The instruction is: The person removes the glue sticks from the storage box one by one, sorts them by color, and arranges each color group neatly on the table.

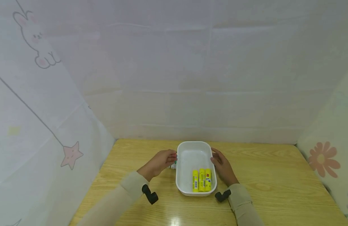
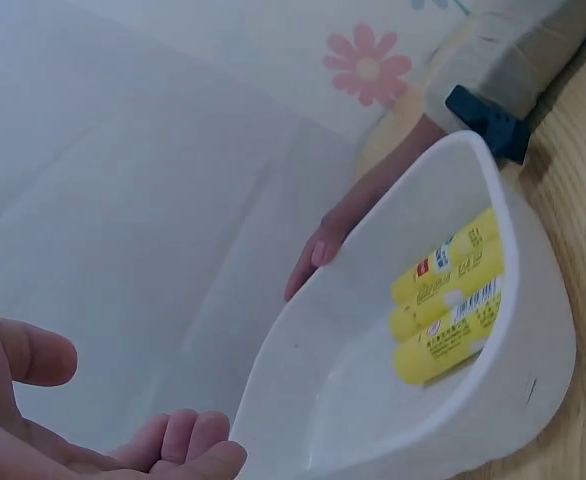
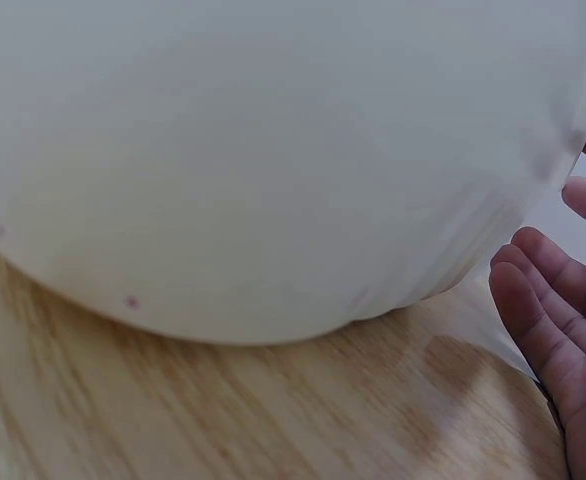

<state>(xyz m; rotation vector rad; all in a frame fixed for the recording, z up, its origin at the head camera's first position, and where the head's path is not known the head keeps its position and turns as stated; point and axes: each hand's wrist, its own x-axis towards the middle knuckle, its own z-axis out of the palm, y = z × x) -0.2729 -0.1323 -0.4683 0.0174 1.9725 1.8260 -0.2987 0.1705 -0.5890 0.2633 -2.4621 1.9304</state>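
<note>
A white rectangular plastic tray (image 1: 192,157) with rounded corners stands between my two hands. Inside it, three yellow glue sticks (image 1: 201,180) with printed labels lie side by side at the near right end. At the tray's left rim is my left hand (image 1: 161,161), its fingertips against or very close to the edge and its thumb apart. My right hand (image 1: 224,168) is along the right wall, fingers loosely bent and thumb near the rim. In the right wrist view, the tray's outer wall (image 3: 243,170) fills most of the picture, with several fingers (image 3: 533,310) beside it.
Partly hidden between my left hand and the tray is a small white-and-green item (image 1: 173,165). The wooden table (image 1: 275,175) extends to both sides. Pale cloth (image 1: 190,78) hangs behind it and on both sides, with a printed star (image 1: 72,155) and flower (image 1: 322,158).
</note>
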